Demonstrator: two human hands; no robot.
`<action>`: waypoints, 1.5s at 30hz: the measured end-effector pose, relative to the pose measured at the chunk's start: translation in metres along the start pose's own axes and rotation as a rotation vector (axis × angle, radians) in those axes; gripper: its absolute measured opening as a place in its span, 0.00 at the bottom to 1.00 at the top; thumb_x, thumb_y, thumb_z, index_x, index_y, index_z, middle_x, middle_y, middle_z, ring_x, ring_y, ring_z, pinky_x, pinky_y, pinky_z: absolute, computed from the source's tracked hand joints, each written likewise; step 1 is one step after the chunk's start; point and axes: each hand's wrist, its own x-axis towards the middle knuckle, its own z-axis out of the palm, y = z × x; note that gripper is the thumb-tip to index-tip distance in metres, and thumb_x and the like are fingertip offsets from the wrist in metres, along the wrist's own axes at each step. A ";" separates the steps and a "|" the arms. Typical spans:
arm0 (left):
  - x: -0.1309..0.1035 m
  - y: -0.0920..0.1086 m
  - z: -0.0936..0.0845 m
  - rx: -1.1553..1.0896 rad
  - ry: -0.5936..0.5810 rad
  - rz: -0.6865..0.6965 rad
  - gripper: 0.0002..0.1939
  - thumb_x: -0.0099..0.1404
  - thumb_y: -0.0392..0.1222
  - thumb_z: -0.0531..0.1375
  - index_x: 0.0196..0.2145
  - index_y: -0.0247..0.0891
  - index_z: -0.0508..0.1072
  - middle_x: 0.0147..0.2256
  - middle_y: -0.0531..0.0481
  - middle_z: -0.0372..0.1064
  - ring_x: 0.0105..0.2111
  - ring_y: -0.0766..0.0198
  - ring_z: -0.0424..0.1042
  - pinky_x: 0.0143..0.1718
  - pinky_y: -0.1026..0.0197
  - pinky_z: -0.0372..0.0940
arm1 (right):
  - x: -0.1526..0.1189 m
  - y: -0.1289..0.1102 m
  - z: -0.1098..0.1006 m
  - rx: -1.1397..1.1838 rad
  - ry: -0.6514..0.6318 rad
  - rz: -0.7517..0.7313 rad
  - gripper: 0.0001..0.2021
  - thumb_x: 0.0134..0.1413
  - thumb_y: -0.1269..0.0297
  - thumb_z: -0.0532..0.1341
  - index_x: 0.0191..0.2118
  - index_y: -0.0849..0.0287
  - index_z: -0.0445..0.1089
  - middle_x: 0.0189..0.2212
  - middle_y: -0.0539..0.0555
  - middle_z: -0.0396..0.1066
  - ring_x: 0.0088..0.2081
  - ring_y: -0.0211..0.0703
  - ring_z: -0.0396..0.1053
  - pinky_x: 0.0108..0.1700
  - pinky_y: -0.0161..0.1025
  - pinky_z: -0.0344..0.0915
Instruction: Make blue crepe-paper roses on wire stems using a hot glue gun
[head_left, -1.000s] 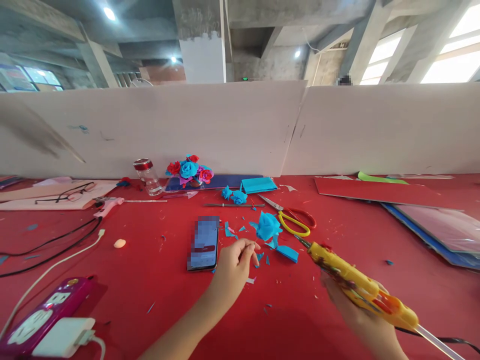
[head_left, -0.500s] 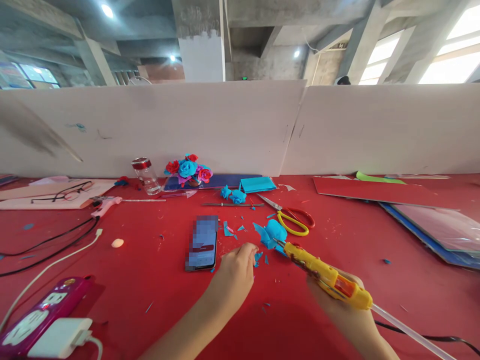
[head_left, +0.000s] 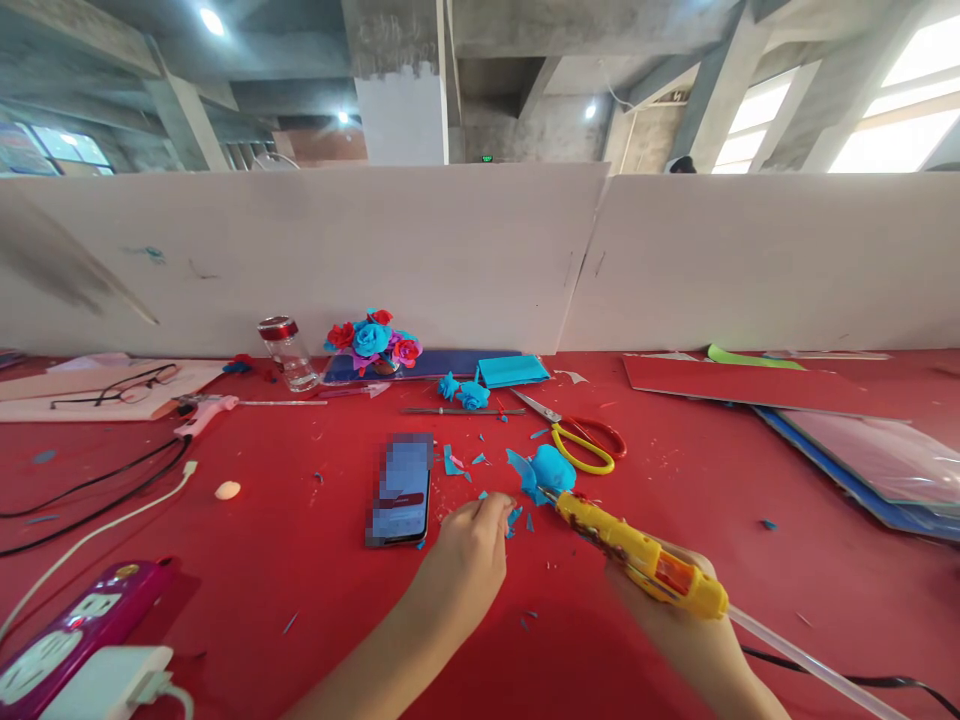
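— What's crowding the hands?
— The phone [head_left: 401, 490] lies just left of the left hand [head_left: 469, 555]; the yellow-handled scissors [head_left: 577, 438] lie beyond the blue paper flower [head_left: 551, 468].
— And the grips?
— The right hand [head_left: 675, 620] grasps the yellow glue gun [head_left: 637, 550], its nozzle touching the flower. The left hand's fingertips pinch together by the blue scraps; I cannot tell what they hold.
— Counts?
— Two loose small blue flowers [head_left: 465, 392] farther back, one bouquet [head_left: 373, 342], one jar [head_left: 283, 350].
— Room?
— Open red table [head_left: 712, 500] to the right, up to the stacked sheets [head_left: 862, 450]; white partition [head_left: 480, 260] closes the far edge.

On the table lie one phone [head_left: 402, 490], one pair of scissors [head_left: 577, 438], one glass jar [head_left: 283, 351] and two glue guns [head_left: 641, 558].
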 end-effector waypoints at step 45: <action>-0.005 -0.013 0.007 0.331 0.086 0.236 0.19 0.57 0.21 0.45 0.42 0.33 0.63 0.33 0.45 0.70 0.33 0.58 0.72 0.34 0.55 0.71 | -0.001 0.003 0.001 -0.041 0.048 0.000 0.10 0.38 0.60 0.57 0.16 0.56 0.57 0.13 0.44 0.49 0.16 0.33 0.47 0.17 0.34 0.48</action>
